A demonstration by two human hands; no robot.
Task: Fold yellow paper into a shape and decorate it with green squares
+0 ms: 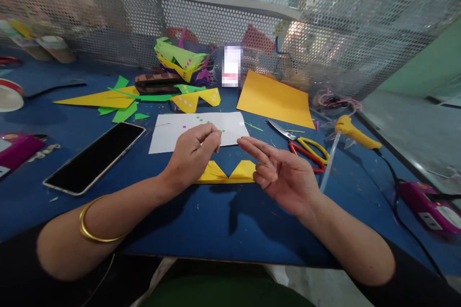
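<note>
In the head view, the blue desk [209, 223] runs from a near edge in front of the person to a perforated metal screen [223, 17] along its far edge. The folded yellow paper [242, 171], notched in the middle, lies between the hands and parallel to the near edge, with blue surface showing between the two. The left hand [192, 156] overlaps its left end; its fingers are curled in and the thumb is pressed to the index finger, but whether they grip a small piece cannot be told. The right hand [286, 172] is at the other end, upper fingers stretched together, lower ones folded; whether the tips pinch anything cannot be told.

Just beyond, a white sheet [167, 134] carrying small coloured bits narrows the room ahead. Scissors [292, 138] limit it on the right, and a yellow glue gun [356, 132] lies near the desk's right edge. Leftward, a dark-screened phone [95, 158] lies slantwise, well apart from the paper.
</note>
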